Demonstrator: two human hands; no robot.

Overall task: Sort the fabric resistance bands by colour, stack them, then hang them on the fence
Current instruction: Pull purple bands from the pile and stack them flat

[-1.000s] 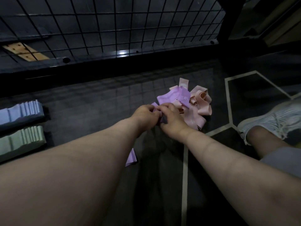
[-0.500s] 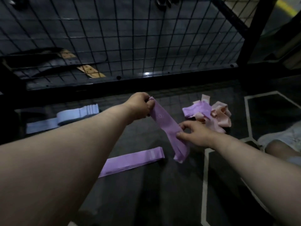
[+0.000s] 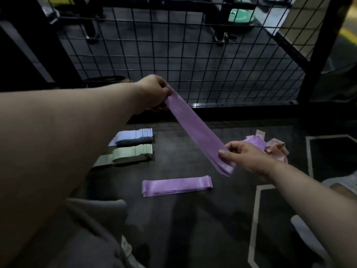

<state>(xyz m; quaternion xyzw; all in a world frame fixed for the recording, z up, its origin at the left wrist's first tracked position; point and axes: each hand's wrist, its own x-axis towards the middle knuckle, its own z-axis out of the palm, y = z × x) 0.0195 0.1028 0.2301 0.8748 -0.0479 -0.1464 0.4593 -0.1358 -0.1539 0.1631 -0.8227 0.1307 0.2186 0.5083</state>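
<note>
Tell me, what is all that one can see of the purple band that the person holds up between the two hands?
The held purple band is a flat, wide strip of lilac fabric with a soft sheen. It is drawn straight in the air, slanting from upper left down to lower right, above the dark floor. The left hand grips its upper end. The right hand pinches it near the lower end, where layered edges show. Nothing else touches it.

Your left forearm (image 3: pixel 67 136) and right forearm (image 3: pixel 309 202) are bare to the frame's edge. A dark grey soft cloth garment (image 3: pixel 92 235) covers your left leg; a blurred white shoe-like shape (image 3: pixel 307 236) shows low on your right.
</note>
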